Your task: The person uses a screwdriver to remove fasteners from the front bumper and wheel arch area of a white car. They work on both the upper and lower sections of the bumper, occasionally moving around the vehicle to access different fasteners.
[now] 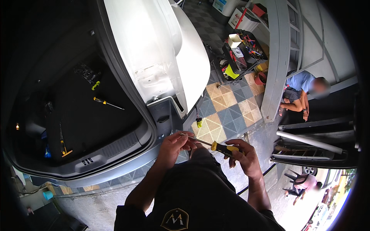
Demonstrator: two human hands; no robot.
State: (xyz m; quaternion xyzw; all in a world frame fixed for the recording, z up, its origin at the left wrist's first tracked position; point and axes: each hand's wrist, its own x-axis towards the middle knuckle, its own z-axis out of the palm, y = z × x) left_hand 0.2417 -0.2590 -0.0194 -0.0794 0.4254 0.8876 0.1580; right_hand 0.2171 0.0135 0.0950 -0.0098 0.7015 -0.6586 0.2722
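Observation:
A screwdriver [223, 149] with a yellow and black handle is held across the front of my body. My right hand [246, 157] is closed round its handle. At the shaft's tip end, the fingers of my left hand [175, 147] pinch it; whether a small part sits there too is hard to make out. Beyond my left hand is the open cargo area [88, 127] of a white vehicle. On its dark floor lie another yellow and black screwdriver [101, 101] and a yellow-handled tool [63, 144] with a crosswise end.
An open toolbox [246, 48] full of tools stands on the tiled floor [227, 104]. A grey plastic-lined recess [162, 115] shows in the white body panel [146, 42]. One person [302, 82] sits at the right; another person [306, 181] sits on a chair farther off.

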